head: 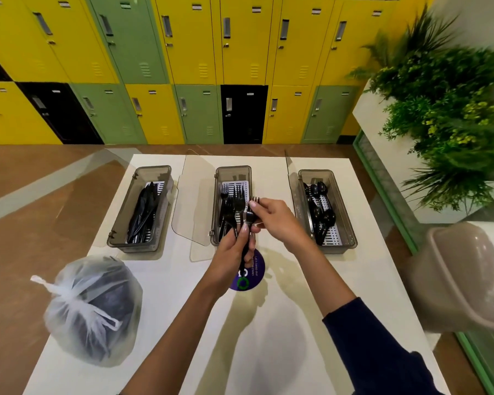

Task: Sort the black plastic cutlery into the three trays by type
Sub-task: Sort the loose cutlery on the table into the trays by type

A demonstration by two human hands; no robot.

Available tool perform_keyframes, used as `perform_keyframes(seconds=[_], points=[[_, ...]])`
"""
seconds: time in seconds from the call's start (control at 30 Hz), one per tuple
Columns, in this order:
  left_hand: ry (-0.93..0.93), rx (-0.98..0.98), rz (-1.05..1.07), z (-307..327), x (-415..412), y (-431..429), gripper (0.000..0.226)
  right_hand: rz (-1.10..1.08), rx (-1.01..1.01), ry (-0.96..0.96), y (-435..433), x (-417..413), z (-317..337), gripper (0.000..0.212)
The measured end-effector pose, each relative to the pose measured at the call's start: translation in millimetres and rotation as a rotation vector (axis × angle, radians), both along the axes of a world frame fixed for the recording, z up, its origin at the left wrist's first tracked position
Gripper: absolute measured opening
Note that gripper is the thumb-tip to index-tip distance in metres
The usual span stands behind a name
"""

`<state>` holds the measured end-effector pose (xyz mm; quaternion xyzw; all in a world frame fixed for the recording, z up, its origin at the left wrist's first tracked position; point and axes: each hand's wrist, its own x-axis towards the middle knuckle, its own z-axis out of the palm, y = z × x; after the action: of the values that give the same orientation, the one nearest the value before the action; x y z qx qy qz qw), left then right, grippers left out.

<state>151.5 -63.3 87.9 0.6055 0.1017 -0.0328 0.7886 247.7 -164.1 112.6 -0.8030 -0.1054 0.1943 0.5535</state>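
Currently three trays sit in a row on the white desk (166, 280): left tray (123, 212) holds knives (143, 212), middle tray (233, 172) forks (230, 201), right tray (315, 175) spoons (317, 192). Both hands are over the middle tray's near right corner. Left hand (228, 258) grips a black handle (244, 252), held roughly upright. Right hand (274, 220) pinches a fork (255, 199) near its neck, tines pointing away. Left grip may hold several pieces; too blurred to tell. A tied bag (92, 309) with dark contents sits at the desk's near left. A purple sticker (253, 276) lies below the hands.
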Motion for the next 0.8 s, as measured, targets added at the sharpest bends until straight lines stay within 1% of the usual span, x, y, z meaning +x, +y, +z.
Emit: perform_keyframes(seconds=[0.07,0.2,0.33,0.43,0.53,0.67,0.7,0.8], points=[[0.029,-0.005,-0.044,1,-4,0,0.034,0.01,0.077,0.082,2,-7,-1,0.02],[0.09,-0.072,-0.136,0,-15,0,0.039,-0.005,0.162,0.165,6,-19,-2,0.022],[0.145,-0.141,-0.2,1,-19,3,0.042,0.108,0.25,0.311,4,-29,-2,0.034],[0.187,-0.157,-0.24,0,-19,9,0.042,0.198,0.261,0.349,2,-27,-5,0.041],[0.198,-0.17,-0.25,-4,-18,13,0.042,0.211,0.255,0.365,4,-24,-8,0.035],[0.202,-0.169,-0.201,-15,-13,17,0.041,0.17,0.225,0.361,15,-12,-10,0.016],[0.2,-0.171,-0.186,-18,-12,18,0.041,0.144,0.222,0.362,18,-7,-11,0.015],[0.203,-0.168,-0.142,-25,-10,22,0.038,0.094,0.238,0.391,28,9,-15,0.022]])
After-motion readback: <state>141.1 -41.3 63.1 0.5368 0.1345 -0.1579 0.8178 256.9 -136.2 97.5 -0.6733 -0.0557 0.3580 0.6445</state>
